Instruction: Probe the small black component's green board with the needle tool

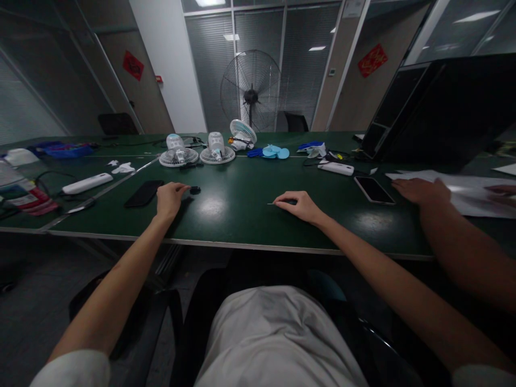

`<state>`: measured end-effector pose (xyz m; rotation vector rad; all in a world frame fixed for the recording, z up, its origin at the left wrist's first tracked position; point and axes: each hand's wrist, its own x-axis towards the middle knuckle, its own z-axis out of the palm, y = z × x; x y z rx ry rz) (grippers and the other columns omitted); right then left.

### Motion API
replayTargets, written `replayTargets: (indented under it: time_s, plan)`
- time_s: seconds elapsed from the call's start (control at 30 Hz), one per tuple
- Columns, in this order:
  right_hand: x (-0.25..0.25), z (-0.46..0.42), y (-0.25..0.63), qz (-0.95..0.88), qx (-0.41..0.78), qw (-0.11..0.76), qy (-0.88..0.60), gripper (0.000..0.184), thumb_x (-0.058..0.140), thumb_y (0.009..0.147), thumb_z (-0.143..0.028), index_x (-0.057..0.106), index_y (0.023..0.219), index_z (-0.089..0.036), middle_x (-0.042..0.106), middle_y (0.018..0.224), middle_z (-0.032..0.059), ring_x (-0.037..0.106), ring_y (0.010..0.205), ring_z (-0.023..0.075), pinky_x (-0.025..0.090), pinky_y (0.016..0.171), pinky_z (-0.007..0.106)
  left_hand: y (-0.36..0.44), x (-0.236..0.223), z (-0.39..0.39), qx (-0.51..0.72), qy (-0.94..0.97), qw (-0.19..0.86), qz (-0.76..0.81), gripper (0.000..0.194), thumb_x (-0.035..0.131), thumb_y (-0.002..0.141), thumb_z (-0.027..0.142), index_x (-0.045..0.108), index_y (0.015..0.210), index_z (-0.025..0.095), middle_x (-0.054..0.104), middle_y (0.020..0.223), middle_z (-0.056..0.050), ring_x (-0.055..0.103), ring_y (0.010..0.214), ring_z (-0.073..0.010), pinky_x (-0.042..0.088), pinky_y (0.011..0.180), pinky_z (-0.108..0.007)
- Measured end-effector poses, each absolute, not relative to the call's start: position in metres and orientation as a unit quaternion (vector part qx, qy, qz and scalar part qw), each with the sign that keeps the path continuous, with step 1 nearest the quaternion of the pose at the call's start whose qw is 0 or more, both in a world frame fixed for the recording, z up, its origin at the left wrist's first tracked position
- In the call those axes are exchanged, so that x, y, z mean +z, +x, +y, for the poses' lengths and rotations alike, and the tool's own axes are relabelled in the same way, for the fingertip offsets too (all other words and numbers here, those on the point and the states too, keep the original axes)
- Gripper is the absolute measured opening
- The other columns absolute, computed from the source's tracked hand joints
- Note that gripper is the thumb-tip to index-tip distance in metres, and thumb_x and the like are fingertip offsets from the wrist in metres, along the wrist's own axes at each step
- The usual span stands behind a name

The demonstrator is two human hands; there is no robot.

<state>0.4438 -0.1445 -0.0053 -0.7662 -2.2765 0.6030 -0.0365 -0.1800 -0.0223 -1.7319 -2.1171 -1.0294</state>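
My left hand [170, 198] rests on the dark green table [242, 215] with its fingers curled around a small black part [194, 189] that pokes out past the fingertips. My right hand [300, 205] lies a little right of centre, closed on a thin screwdriver [278, 203] whose metal tip points left. A black phone [144, 193] lies just left of my left hand.
Three small white fans [217, 149] and blue fan blades [276, 152] sit further back, before a big standing fan [250, 91]. A second phone [374, 190], white power strips [87, 183] and an open black case [435, 107] are around. Another person's hand [421, 191] rests on papers at right.
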Motion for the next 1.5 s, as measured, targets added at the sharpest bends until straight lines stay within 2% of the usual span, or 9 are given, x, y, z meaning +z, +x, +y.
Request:
replayTargets:
  time_s: [0.2, 0.33, 0.53, 0.63, 0.8, 1.07, 1.27, 1.5]
  plan:
    - [-0.006, -0.144, 0.445, -0.869, 0.233, 0.324, -0.294, 0.022, 0.065, 0.095, -0.039, 0.079, 0.106, -0.027, 0.079, 0.107, 0.0028, 0.072, 0.102, 0.0252, 0.053, 0.093, 0.04, -0.038, -0.023, -0.178, -0.342, -0.587, 0.097, -0.728, 0.032, 0.06, 0.098, 0.041, 0.069, 0.113, 0.015, 0.07, 0.114, -0.01, 0.066, 0.104, -0.0222, 0.051, 0.099, -0.046]
    - [-0.006, -0.143, 0.445, -0.869, 0.237, 0.32, -0.293, 0.022, 0.065, 0.095, -0.039, 0.078, 0.108, -0.027, 0.078, 0.109, 0.0026, 0.071, 0.103, 0.0256, 0.054, 0.094, 0.041, -0.039, -0.023, -0.178, -0.346, -0.583, 0.086, -0.73, 0.032, 0.06, 0.099, 0.04, 0.066, 0.118, 0.016, 0.067, 0.12, -0.01, 0.066, 0.108, -0.0228, 0.053, 0.098, -0.046]
    - [-0.006, -0.144, 0.443, -0.87, 0.233, 0.323, -0.292, 0.022, 0.065, 0.094, -0.039, 0.079, 0.106, -0.027, 0.079, 0.107, 0.0026, 0.072, 0.101, 0.0255, 0.053, 0.092, 0.04, -0.041, -0.027, -0.176, -0.361, -0.569, 0.072, -0.735, 0.032, 0.061, 0.098, 0.04, 0.067, 0.115, 0.014, 0.071, 0.109, -0.009, 0.068, 0.099, -0.021, 0.055, 0.094, -0.044]
    - [-0.005, -0.145, 0.443, -0.869, 0.231, 0.326, -0.292, 0.021, 0.065, 0.094, -0.038, 0.079, 0.106, -0.027, 0.079, 0.105, 0.0026, 0.072, 0.099, 0.025, 0.053, 0.092, 0.039, -0.041, -0.028, -0.175, -0.374, -0.563, 0.072, -0.733, 0.031, 0.062, 0.097, 0.038, 0.068, 0.113, 0.013, 0.073, 0.104, -0.01, 0.07, 0.095, -0.0208, 0.055, 0.092, -0.04]
    - [-0.006, -0.144, 0.442, -0.869, 0.232, 0.327, -0.291, 0.021, 0.066, 0.094, -0.038, 0.079, 0.105, -0.026, 0.079, 0.106, 0.0023, 0.072, 0.1, 0.0239, 0.053, 0.092, 0.038, -0.033, -0.022, -0.171, -0.392, -0.57, 0.077, -0.718, 0.03, 0.061, 0.094, 0.04, 0.072, 0.111, 0.017, 0.076, 0.107, -0.011, 0.071, 0.101, -0.0236, 0.052, 0.095, -0.033]
    - [-0.007, -0.143, 0.444, -0.868, 0.232, 0.324, -0.296, 0.022, 0.066, 0.094, -0.04, 0.08, 0.106, -0.028, 0.079, 0.106, 0.0024, 0.072, 0.1, 0.0252, 0.054, 0.093, 0.041, -0.025, -0.022, -0.16, -0.342, -0.631, 0.026, -0.695, 0.031, 0.064, 0.096, 0.043, 0.07, 0.107, 0.015, 0.073, 0.107, -0.008, 0.069, 0.1, -0.0207, 0.054, 0.096, -0.044]
    - [-0.006, -0.143, 0.445, -0.87, 0.234, 0.316, -0.299, 0.023, 0.065, 0.094, -0.04, 0.079, 0.107, -0.027, 0.079, 0.107, 0.003, 0.072, 0.101, 0.0258, 0.054, 0.093, 0.041, -0.029, -0.028, -0.156, -0.317, -0.642, 0.026, -0.697, 0.03, 0.063, 0.097, 0.04, 0.067, 0.113, 0.015, 0.069, 0.113, -0.009, 0.067, 0.103, -0.0216, 0.055, 0.096, -0.045]
    - [-0.005, -0.145, 0.443, -0.869, 0.235, 0.317, -0.298, 0.023, 0.066, 0.094, -0.04, 0.08, 0.106, -0.027, 0.079, 0.107, 0.0033, 0.072, 0.101, 0.0254, 0.054, 0.093, 0.04, -0.031, -0.027, -0.154, -0.305, -0.659, 0.033, -0.686, 0.029, 0.063, 0.097, 0.039, 0.068, 0.111, 0.015, 0.069, 0.115, -0.009, 0.066, 0.106, -0.0223, 0.053, 0.098, -0.046]
